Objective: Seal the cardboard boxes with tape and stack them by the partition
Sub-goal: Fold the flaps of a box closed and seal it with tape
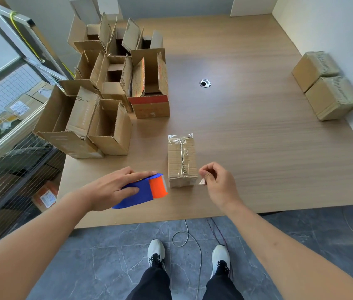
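Note:
A small cardboard box [182,161] lies near the table's front edge, closed, with clear tape running along its top and loose tape ends sticking up at its far side. My left hand [115,187] grips a blue and orange tape dispenser [144,190] just left of the box. My right hand [216,180] hovers at the box's near right corner, fingers pinched on a small piece of clear tape [201,181]. Two sealed boxes [327,85] sit side by side against the white partition [331,29] at the right.
Several open cardboard boxes [110,89] crowd the table's left half. A round cable hole [205,83] sits mid-table [247,131]. A metal rack with wire mesh [9,118] stands at the left. Cables [187,237] lie on the grey floor by my feet.

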The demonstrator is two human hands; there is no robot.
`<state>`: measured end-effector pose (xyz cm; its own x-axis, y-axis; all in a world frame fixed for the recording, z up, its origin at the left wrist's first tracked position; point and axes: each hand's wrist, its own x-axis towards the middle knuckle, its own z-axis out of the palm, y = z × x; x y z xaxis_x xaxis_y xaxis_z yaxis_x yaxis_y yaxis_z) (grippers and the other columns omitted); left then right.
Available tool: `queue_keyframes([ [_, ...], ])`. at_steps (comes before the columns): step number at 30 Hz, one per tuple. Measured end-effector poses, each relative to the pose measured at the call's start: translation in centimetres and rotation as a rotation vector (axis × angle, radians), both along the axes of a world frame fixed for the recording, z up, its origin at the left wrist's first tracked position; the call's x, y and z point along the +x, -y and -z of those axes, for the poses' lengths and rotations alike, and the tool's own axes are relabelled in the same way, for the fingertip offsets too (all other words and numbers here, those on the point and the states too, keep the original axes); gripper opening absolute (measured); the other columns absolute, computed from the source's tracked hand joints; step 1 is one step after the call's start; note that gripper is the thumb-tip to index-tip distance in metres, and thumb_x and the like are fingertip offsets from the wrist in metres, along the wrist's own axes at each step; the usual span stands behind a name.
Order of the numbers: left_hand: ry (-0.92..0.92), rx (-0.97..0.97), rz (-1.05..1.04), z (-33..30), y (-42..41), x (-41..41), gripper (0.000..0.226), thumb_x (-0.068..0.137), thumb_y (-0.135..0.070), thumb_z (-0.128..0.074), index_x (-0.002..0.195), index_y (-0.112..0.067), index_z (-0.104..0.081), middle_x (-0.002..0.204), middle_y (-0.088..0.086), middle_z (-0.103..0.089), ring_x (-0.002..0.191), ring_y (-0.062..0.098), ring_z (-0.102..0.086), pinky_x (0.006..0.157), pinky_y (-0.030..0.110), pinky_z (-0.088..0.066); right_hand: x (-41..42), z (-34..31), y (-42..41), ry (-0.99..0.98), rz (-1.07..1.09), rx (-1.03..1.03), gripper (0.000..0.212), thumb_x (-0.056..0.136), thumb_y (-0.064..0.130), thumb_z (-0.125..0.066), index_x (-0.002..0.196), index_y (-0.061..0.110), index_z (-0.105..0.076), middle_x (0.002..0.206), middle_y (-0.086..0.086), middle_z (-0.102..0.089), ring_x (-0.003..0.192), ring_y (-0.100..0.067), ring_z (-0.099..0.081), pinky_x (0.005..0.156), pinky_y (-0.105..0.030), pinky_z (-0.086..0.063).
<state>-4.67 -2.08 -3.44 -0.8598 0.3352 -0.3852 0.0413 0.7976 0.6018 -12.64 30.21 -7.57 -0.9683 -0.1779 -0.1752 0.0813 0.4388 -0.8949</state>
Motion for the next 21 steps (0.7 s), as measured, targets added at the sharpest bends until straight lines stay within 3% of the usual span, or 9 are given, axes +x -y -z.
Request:
queue_keyframes([
  [6, 0.043, -0.031, -0.034, 0.3, 1.2, -0.3, 0.055, 0.098, -0.050, -0.035, 0.147, -0.070, -0.021, 0.105, -0.011, -0.049, 0.092, 0.005, -0.051, 0.086, 0.035, -0.043, -1.4, 1.2, -1.0, 0.053, 0.055, 0.045, 0.015, 0.095, 0.018, -0.069, 0.082, 0.025, -0.067, 0.067, 0.001, -0.070, 0.065, -0.013, -0.067, 0.071, -0.035, -0.056],
  [13, 0.056, -0.102, -0.045, 1.3, 1.2, -1.0, 0.055, 0.095, -0.053, -0.032, 0.143, -0.075, -0.017, 0.104, -0.009, -0.049, 0.091, 0.010, -0.053, 0.083, 0.034, -0.043, -1.6, 2.7, -0.1, 0.111, 0.042, 0.076, 0.017, 0.097, 0.015, -0.066, 0.082, 0.024, -0.065, 0.069, 0.006, -0.068, 0.061, -0.004, -0.063, 0.065, -0.024, -0.052],
  [19, 0.031, -0.133, -0.052, 2.6, 0.8, -2.1, 0.055, 0.102, -0.047, -0.038, 0.142, -0.077, -0.016, 0.102, -0.011, -0.048, 0.090, 0.007, -0.052, 0.076, 0.029, -0.038, -1.8, 4.1, 1.1, 0.165, 0.124, 0.001, 0.015, 0.100, 0.015, -0.062, 0.087, 0.023, -0.064, 0.077, 0.002, -0.068, 0.068, -0.017, -0.067, 0.069, -0.033, -0.053],
  [21, 0.033, -0.134, -0.056, 3.0, 0.8, -2.3, 0.057, 0.105, -0.041, -0.041, 0.141, -0.078, -0.017, 0.104, -0.012, -0.049, 0.092, 0.006, -0.052, 0.078, 0.029, -0.039, -1.8, 4.3, 1.5, 0.176, 0.138, -0.039, 0.010, 0.101, 0.017, -0.060, 0.103, 0.027, -0.062, 0.084, -0.001, -0.066, 0.072, -0.021, -0.068, 0.073, -0.037, -0.055],
])
